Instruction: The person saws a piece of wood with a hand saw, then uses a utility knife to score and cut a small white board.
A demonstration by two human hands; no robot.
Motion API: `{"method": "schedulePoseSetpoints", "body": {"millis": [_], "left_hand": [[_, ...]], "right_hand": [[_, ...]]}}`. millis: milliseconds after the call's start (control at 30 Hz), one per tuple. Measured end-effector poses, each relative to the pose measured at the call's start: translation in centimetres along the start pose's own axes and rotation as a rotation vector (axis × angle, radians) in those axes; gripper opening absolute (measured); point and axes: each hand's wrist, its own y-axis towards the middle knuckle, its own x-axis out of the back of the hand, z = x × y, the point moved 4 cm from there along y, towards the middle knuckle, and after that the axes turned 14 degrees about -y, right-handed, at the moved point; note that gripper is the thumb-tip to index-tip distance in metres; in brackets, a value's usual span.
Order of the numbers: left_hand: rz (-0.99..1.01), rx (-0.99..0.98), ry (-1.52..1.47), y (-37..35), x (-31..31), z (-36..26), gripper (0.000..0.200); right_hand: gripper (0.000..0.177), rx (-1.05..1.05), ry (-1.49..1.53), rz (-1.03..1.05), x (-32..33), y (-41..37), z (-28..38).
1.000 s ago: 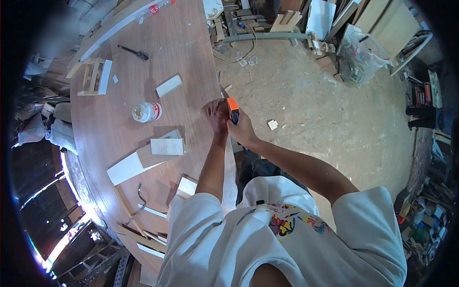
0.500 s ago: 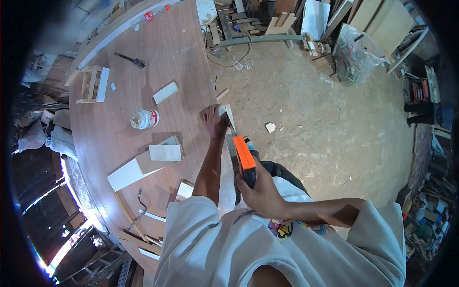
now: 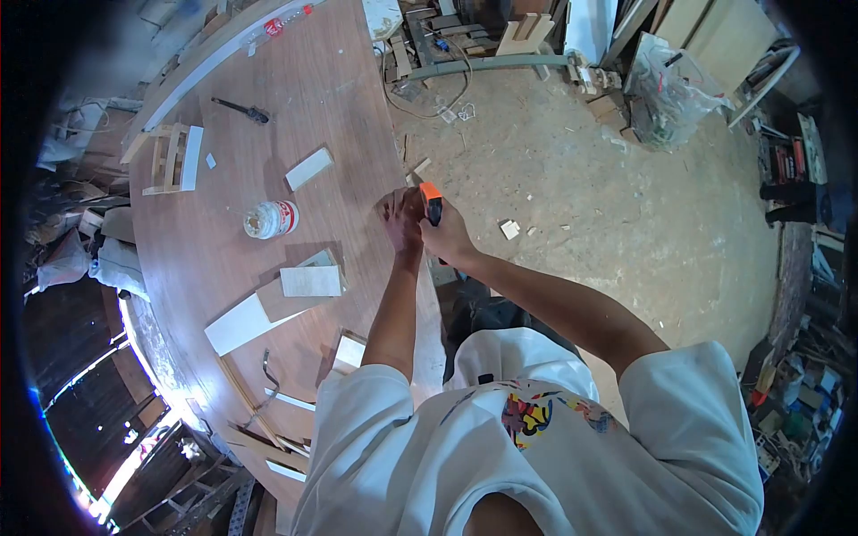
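Observation:
My right hand is closed round the orange and black handle of a handsaw at the table's edge. The saw's blade is mostly hidden from above. Close against it, my left hand is bent over the edge, gripping a small piece of wood. Most of that piece is covered by the hands. To the left on the tabletop are a white rectangular block and a clear jar with a red and white label.
White and bare wood blocks lie on the brown table. Farther off are a dark slim tool, a small wooden frame and a plastic bottle. Offcuts and a plastic bag are on the floor.
My right hand has pushed the saw forward, away from my body, until its handle is beside my left hand. My left hand stays in place on the wood.

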Motion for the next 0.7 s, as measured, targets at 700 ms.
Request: {"method": "schedulePoseSetpoints", "body": {"millis": [700], "left_hand": [[-0.097,-0.014,-0.033,0.4,0.4,0.2,0.034]], "right_hand": [[0.025,0.017,0.244,0.339,11.7,-7.1,10.0]]}}
